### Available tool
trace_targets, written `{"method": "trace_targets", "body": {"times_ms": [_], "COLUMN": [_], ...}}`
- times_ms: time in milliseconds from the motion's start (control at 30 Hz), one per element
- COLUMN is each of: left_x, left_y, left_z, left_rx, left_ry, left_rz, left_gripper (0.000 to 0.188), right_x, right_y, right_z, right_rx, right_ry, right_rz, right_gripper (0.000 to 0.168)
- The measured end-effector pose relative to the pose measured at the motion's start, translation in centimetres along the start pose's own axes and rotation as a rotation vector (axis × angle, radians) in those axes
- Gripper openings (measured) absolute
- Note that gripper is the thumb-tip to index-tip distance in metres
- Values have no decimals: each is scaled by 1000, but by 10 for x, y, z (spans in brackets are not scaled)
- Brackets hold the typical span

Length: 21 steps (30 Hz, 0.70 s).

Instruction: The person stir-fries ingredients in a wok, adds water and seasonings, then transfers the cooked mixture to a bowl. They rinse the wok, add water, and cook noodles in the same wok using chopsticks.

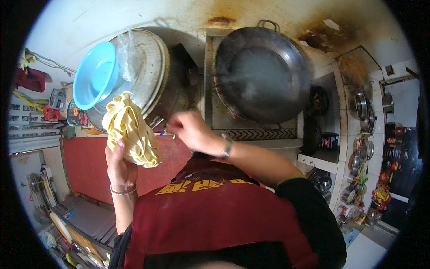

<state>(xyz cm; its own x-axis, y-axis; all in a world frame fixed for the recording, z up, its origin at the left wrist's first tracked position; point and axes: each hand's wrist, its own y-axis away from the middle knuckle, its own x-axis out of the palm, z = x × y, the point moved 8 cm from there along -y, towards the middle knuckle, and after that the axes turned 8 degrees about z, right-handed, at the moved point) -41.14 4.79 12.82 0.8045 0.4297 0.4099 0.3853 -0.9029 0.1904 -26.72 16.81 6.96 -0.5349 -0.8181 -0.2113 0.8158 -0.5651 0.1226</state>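
Observation:
My left hand [121, 164] holds up a bundle of wide, pale yellow fresh noodles [129, 132], with the thumb across its front. My right hand [188, 129] is blurred and hangs near the base of a large metal pot; its fingers look curled, and whether they hold anything cannot be told. A light blue plastic basin [95, 75] and a clear plastic bag [127, 57] rest on the round metal lid [153, 67] of that pot, beyond the noodles. To the right a large dark wok [262, 74] with steaming liquid sits on the stove.
The stove's metal front edge [255, 144] runs below the wok. Metal bowls and pots [361, 104] line a tiled ledge at the right. A grey appliance or box [85, 215] stands at lower left beside a wooden board [79, 238]. The floor [84, 161] is red.

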Motion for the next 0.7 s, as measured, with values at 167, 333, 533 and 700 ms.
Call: {"method": "trace_targets", "body": {"times_ms": [167,333,533,700], "left_x": [55,115,191,236], "left_y": [11,40,59,61], "left_z": [62,127,179,188], "left_rx": [-113,-229,-349,-404], "left_ry": [159,306,379,372], "left_rz": [36,41,41,117], "left_gripper": [58,56,52,51], "right_x": [-50,-100,-68,-67], "right_y": [177,347,417,422], "right_z": [-62,-175,-264,-228], "right_rx": [196,651,278,129], "right_ry": [-41,-73,-193,-251], "right_rz": [-137,-311,-47,153], "right_gripper": [29,54,53,41]}}
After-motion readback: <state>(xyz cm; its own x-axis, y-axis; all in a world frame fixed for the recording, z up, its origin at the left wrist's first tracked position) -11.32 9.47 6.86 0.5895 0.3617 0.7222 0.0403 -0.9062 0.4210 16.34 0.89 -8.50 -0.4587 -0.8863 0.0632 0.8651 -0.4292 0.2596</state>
